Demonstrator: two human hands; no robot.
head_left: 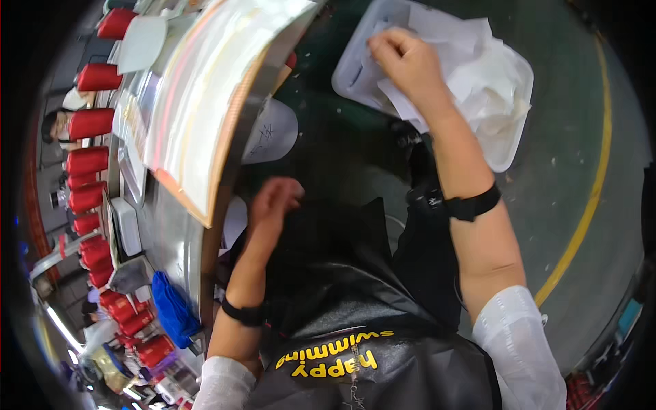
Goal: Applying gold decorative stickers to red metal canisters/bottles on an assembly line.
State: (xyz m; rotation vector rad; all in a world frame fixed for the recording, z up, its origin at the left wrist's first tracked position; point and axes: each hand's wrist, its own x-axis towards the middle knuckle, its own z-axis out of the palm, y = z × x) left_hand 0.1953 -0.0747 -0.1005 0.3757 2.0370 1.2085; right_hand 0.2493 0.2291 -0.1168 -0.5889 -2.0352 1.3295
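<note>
My right hand (408, 65) is over the near-left part of a pale plastic tub (347, 76). Its fingers are curled together, and I cannot make out anything between them. Loose white sheets (482, 85) lie crumpled and overlapping in the tub, some hanging over its rim. My left hand (270, 208) is above my lap, beside the table edge, smeared by motion; nothing shows clearly in it. Black bands circle both of my forearms. A black apron (321, 301) with yellow lettering covers my lap.
On the metal table (179, 242) at the left lies a large stack of white sheets (198, 102) on a brown board. A blue cloth (174, 311) lies near the table's edge. Red objects (89, 123) stand in a row beyond. A yellow line (589, 212) crosses the green floor.
</note>
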